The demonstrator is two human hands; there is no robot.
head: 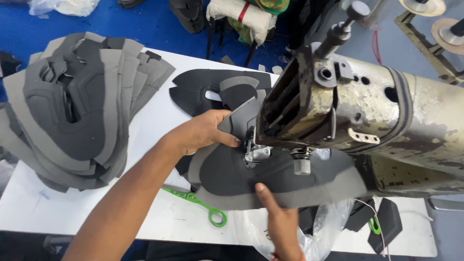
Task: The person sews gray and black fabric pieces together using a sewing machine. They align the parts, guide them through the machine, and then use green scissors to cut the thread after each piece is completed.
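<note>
Grey shoe upper (270,176) lies under the sewing machine (367,111) foot, left hand (203,133) pinching its folded flap, right hand (278,217) pressing flat; a cut stack (72,111) waits far left on the counter (159,121).

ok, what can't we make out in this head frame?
- Needle point: hidden behind the sewing machine head.
- Right hand: wrist cut off by the bottom edge.
- Green scissors: blades covered by the left hand's forearm.
- Grey piece: far end under the machine.
</note>
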